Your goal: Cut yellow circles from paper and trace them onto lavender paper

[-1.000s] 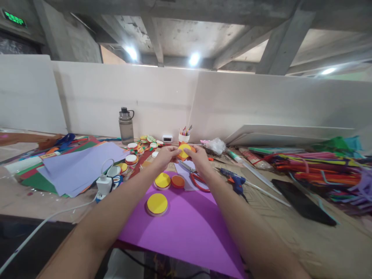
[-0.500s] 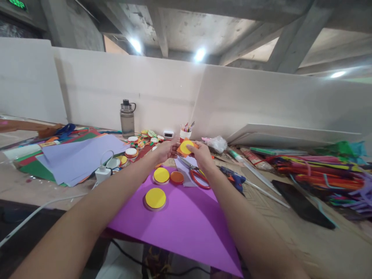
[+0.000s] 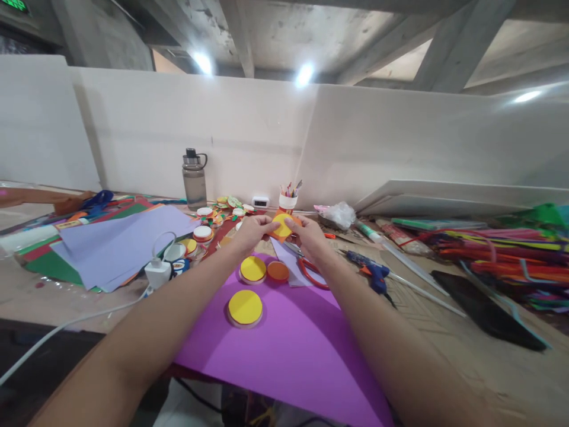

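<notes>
Between both hands is a yellow disc lying against an orange paper piece. My left hand pinches its left side, and my right hand grips its right side with the thumb on the yellow face. Below them, on a purple sheet, rest a yellow-topped disc, a larger yellow-topped disc and an orange disc. Red-handled scissors lie on a pale lilac paper under my right wrist.
A bottle and a cup of pencils stand near the white wall. Lilac sheets and a white charger lie left. To the right are a glue gun, a black tablet-like slab and colourful strips.
The view has shifted slightly, so the table items appear further right. My left thumb now presses at the yellow disc's left edge. Both hands still hold the orange and yellow piece.
</notes>
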A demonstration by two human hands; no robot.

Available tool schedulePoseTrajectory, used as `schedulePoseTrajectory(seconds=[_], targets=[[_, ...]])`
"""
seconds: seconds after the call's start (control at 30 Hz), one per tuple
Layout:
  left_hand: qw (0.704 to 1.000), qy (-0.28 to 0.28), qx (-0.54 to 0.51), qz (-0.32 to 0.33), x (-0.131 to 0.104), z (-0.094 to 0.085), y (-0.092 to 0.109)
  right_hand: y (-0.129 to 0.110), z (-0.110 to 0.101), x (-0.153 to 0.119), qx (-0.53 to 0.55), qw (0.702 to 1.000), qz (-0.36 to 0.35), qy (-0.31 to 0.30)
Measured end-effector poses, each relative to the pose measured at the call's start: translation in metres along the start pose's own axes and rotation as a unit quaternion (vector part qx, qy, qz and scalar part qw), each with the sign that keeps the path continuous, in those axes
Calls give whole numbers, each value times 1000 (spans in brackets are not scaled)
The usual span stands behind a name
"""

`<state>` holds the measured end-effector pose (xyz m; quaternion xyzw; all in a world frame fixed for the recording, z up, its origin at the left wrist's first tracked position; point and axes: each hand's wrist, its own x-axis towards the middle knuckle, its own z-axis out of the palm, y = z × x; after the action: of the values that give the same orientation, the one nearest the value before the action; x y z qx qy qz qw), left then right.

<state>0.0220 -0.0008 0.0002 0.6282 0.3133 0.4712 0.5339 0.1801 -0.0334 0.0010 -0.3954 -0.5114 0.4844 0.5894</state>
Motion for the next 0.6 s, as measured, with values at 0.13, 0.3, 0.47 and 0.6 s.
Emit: schedulePoseTrajectory(seconds=[0.13, 0.3, 0.47, 0.6], targets=[[1000, -6, -12, -10, -5, 3, 1, -1, -1, 0, -6, 1000, -8, 7], [999, -19, -20, -22, -6, 4, 1, -3, -2, 0, -35, 999, -18, 19], [998, -46, -39, -16, -6, 3, 1, -6, 0, -3, 13, 1000, -3, -5], [998, -38, -40, -20, -5, 3, 0, -4, -1, -2, -7, 1000, -11, -6]])
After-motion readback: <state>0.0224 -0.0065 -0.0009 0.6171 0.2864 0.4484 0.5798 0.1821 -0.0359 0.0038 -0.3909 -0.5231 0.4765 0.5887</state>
